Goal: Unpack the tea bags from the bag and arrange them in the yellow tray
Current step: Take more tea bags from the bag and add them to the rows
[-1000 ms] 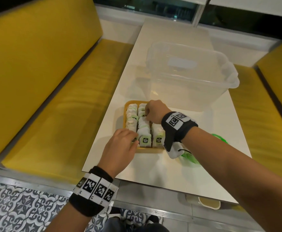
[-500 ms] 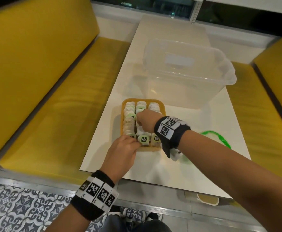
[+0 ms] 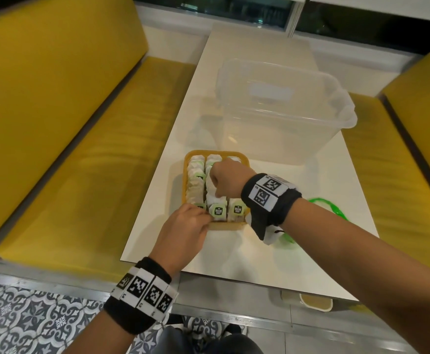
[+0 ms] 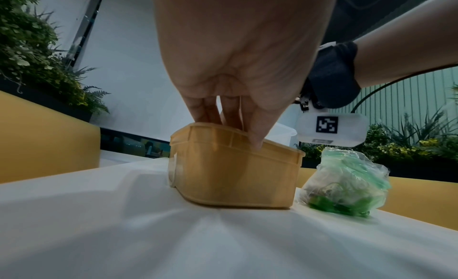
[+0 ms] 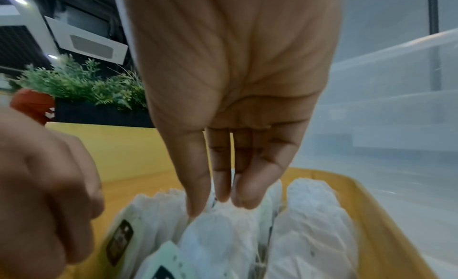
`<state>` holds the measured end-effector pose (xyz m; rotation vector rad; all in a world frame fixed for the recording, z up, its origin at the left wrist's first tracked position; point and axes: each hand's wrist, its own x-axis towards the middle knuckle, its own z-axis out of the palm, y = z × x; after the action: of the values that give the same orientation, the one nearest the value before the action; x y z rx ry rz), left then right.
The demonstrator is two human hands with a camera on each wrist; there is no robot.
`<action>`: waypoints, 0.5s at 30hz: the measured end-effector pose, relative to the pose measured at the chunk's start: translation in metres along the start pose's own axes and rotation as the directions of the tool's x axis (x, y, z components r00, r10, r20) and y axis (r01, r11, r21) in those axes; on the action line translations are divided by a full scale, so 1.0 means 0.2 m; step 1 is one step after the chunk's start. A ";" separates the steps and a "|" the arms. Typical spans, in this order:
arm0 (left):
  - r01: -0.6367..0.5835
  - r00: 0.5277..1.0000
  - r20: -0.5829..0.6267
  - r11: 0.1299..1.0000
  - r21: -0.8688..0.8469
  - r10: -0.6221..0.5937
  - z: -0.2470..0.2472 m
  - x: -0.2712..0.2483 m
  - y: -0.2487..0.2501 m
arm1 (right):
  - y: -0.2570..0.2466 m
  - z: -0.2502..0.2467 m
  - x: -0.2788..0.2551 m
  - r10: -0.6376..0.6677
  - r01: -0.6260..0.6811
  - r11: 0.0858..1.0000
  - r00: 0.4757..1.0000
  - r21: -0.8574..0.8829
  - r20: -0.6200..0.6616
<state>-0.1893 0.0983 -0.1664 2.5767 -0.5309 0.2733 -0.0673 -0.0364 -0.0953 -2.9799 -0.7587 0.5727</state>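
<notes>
Both hands (image 3: 203,200) apparently press tea bags (image 3: 196,185).

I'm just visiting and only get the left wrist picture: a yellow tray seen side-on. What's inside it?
Observer: Tea bags, standing in three rows that nearly fill the yellow tray.
Operator: And the other hand? I only see its wristband.
Observer: The right hand is over the middle row, its straight fingers touching the tops of the bags.
Operator: Do the bags carry labels?
Observer: Yes, pale green tags with a dark logo face the person at the near end.
</notes>
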 end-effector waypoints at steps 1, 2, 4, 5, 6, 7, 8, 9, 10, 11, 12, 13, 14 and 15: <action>-0.001 1.000 0.000 1.000 -0.003 0.001 0.00 0.00 0.00 | -0.01 -0.01 -0.01 -0.013 0.013 1.000 1.000 -0.010 0.022; 0.003 1.000 0.004 1.000 -0.008 -0.003 0.00 0.00 0.00 | -0.03 0.00 -0.03 -0.022 0.024 0.999 0.998 -0.036 0.062; 0.018 1.000 0.016 1.000 -0.007 -0.018 0.01 0.01 0.00 | -0.08 0.02 -0.04 -0.021 0.042 0.991 0.988 -0.127 0.156; 0.025 0.999 0.020 1.000 -0.003 -0.025 0.01 0.01 0.00 | -0.10 0.03 -0.03 -0.021 0.056 0.982 0.982 -0.180 0.190; 0.028 0.999 0.019 1.000 0.000 -0.028 0.01 0.01 0.00 | -0.11 0.04 -0.03 -0.024 0.069 0.974 0.978 -0.215 0.208; 0.027 1.000 0.013 1.000 0.001 -0.027 0.01 0.01 0.00 | -0.12 0.05 -0.02 -0.026 0.076 0.970 0.977 -0.231 0.212; 0.022 1.000 0.006 1.000 0.001 -0.022 0.00 0.01 0.01 | -0.11 0.05 -0.01 -0.021 0.070 0.971 0.978 -0.230 0.209; 0.017 1.000 0.000 1.000 0.000 -0.017 0.00 0.01 0.01 | -0.11 0.05 -0.01 -0.017 0.062 0.973 0.980 -0.220 0.198; 0.014 1.000 -0.005 1.000 0.001 -0.014 0.00 0.01 0.01 | -0.10 0.04 -0.01 -0.008 0.050 0.976 0.981 -0.212 0.192; 0.012 1.000 -0.006 1.000 0.003 -0.012 -0.01 0.01 0.01 | -0.10 0.04 -0.01 0.002 0.038 0.978 0.982 -0.203 0.190; 0.011 1.000 -0.003 1.000 0.003 -0.011 -0.01 0.00 0.01 | -0.09 0.03 -0.01 0.009 0.029 0.980 0.982 -0.195 0.189; 0.012 1.000 0.001 1.000 0.001 -0.012 -0.01 0.00 0.01 | -0.09 0.02 -0.01 0.010 0.024 0.984 0.982 -0.178 0.189; 0.013 1.000 0.002 1.000 -0.002 -0.013 -0.02 0.00 0.01 | -0.08 0.00 -0.02 0.010 0.016 0.990 0.983 -0.144 0.181; 0.014 1.000 0.000 1.000 -0.004 -0.014 -0.02 0.00 0.02 | -0.06 -0.02 -0.03 0.016 -0.002 0.996 0.987 -0.088 0.160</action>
<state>-0.1920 0.0984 -0.1611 2.5753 -0.5121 0.2672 -0.0769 -0.0288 -0.0890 -3.0464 -0.8013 0.8098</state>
